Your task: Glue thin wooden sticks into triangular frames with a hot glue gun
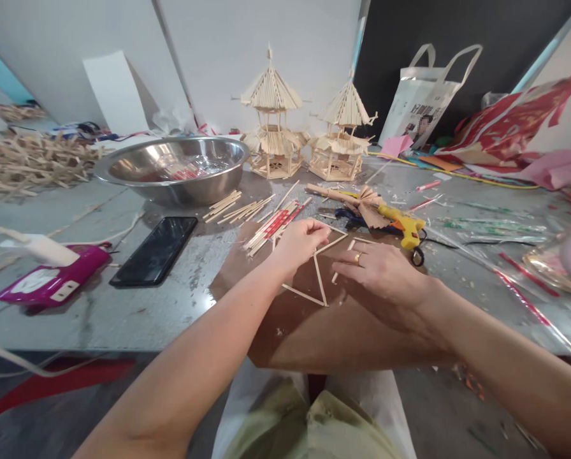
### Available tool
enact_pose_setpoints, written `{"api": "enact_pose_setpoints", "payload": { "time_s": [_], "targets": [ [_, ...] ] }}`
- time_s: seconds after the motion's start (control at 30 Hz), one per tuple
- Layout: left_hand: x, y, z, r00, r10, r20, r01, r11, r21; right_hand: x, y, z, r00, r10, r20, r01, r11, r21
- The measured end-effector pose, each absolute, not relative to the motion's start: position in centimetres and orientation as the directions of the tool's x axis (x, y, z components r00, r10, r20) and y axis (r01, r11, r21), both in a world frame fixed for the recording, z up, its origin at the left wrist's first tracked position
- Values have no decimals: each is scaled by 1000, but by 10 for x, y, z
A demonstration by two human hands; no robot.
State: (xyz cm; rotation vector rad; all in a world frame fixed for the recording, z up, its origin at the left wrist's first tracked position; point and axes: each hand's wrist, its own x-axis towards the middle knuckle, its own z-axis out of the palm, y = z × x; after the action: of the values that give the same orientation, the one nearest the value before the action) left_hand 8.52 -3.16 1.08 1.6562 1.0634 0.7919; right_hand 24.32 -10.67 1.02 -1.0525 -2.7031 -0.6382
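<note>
Thin wooden sticks form an angular frame (320,280) lying on a brown board (285,344). My left hand (299,245) is over the frame's far left part, thumb and fingers pinched together; whatever is between the fingertips is hidden. On the right side of the frame, my right hand (381,268), with a ring on one finger, is closed around a short wooden stick (334,277) that shows below the fingers. Its thumb is mostly hidden. Just beyond my left hand lies a bundle of sticks (269,229) with red wrappers.
Two wooden stick pagodas (272,143) stand at the back beside a steel basin (171,185). A yellow glue gun (404,226) lies right of the board. To the left are a phone (154,252) and a purple power strip (56,277). Loose sticks (245,209) lie near the basin.
</note>
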Motion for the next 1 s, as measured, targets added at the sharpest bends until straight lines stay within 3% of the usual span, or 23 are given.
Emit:
{"api": "enact_pose_setpoints", "payload": {
  "time_s": [0.13,0.33,0.57,0.8,1.0],
  "targets": [
    [81,-33,22,411,904,122,407,-302,862,245,-115,5,-716,666,208,698,687,202],
    [64,-44,16,570,778,265,494,-582,646,243,-124,5,-703,699,131,707,706,31],
    [46,-51,-2,825,524,211,387,-796,466,243,-131,5,-668,730,145,720,683,-123],
    [42,-47,5,922,387,26,339,-836,431,248,-124,-11,-675,693,252,686,716,-130],
    [42,-46,2,946,325,-8,300,-864,405,249,-120,-18,-686,663,299,680,731,-61]
  ]
}}
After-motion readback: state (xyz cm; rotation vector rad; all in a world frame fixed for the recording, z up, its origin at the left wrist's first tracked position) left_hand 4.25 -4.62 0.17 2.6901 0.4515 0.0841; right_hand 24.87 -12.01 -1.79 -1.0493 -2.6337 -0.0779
